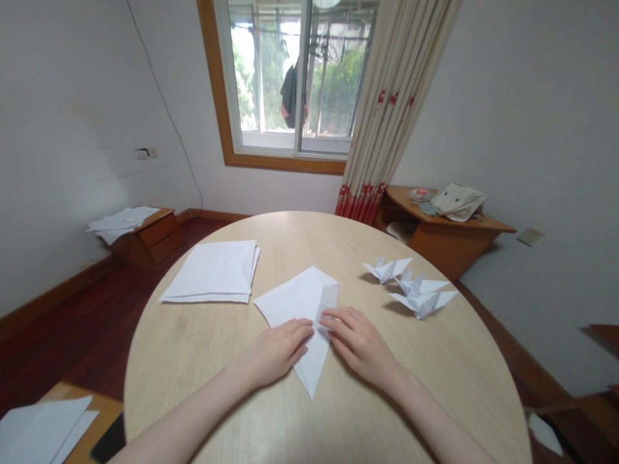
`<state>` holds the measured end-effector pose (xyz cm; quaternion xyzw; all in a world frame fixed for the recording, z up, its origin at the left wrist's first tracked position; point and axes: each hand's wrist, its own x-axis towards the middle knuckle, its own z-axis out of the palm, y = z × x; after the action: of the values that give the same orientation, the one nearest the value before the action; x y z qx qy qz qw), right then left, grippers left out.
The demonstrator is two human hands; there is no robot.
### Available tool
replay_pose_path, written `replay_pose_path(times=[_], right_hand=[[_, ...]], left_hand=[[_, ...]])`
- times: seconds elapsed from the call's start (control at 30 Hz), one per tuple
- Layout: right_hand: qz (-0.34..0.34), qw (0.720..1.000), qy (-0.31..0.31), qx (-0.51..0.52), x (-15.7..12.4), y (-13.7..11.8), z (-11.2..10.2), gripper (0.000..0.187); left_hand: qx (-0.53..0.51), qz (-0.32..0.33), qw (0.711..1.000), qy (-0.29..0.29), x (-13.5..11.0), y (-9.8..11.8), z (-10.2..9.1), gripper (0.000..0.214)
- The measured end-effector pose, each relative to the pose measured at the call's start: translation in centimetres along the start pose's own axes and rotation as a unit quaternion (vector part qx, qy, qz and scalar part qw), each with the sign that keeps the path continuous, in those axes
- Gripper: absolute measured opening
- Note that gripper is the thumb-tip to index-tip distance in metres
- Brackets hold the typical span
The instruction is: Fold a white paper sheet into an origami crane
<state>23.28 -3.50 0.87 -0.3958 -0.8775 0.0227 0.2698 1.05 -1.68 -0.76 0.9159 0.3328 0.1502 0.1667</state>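
A white sheet of paper (297,299), partly folded into a kite-like shape, lies on the round wooden table (217,361) in front of me. My left hand (278,351) rests on the sheet's left lower part, fingers stretched flat and pressing down. My right hand (358,341) lies on the sheet's right folded flap, fingers also flat and pointing left. The fingertips of both hands almost meet at the fold line. Neither hand grips anything.
A stack of white sheets (213,280) lies at the table's left. Several finished paper cranes (416,287) stand at the right. A corner desk (449,235) with a bag, a low cabinet (145,235), a window and a curtain stand behind.
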Motion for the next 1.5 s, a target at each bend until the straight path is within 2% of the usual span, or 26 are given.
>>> replay_pose_path(times=[0.2, 0.43, 0.57, 0.77, 1.07, 1.2, 1.4, 1.5], right_hand=[[-0.042, 0.998, 0.035, -0.037, -0.1, 0.7, -0.3, 0.034], [-0.044, 0.999, 0.011, -0.021, -0.2, 1.9, -0.7, 0.023], [-0.032, 0.999, -0.003, 0.008, -0.1, 2.3, -0.7, 0.018], [-0.018, 1.0, -0.009, 0.023, -0.1, 2.5, -0.3, 0.027], [0.043, 0.999, 0.003, -0.019, -0.3, 3.0, 1.1, 0.034], [0.054, 0.998, 0.022, -0.023, -0.3, 3.0, 1.4, 0.033], [0.065, 0.997, 0.039, -0.01, -0.3, 2.8, 1.4, 0.03], [0.075, 0.996, 0.04, -0.002, -0.3, 2.8, 1.4, 0.028]], left_hand=[[-0.054, -0.036, 0.998, 0.001, 0.0, 0.2, 0.1, 0.036], [-0.084, -0.01, 0.996, -0.017, -0.1, 0.6, -0.5, 0.031], [-0.085, 0.016, 0.996, -0.029, -0.1, 0.8, -0.8, 0.045], [-0.064, 0.037, 0.997, -0.035, 0.1, 1.1, -1.0, 0.077], [-0.053, 0.057, 0.997, -0.012, -0.2, 1.4, -0.5, 0.09], [-0.029, 0.048, 0.998, -0.022, 0.0, 1.5, -0.6, 0.084], [-0.04, 0.079, 0.996, -0.002, 0.2, 1.3, -0.8, 0.049], [-0.047, 0.09, 0.995, 0.008, 0.1, 1.2, -0.7, 0.04]])
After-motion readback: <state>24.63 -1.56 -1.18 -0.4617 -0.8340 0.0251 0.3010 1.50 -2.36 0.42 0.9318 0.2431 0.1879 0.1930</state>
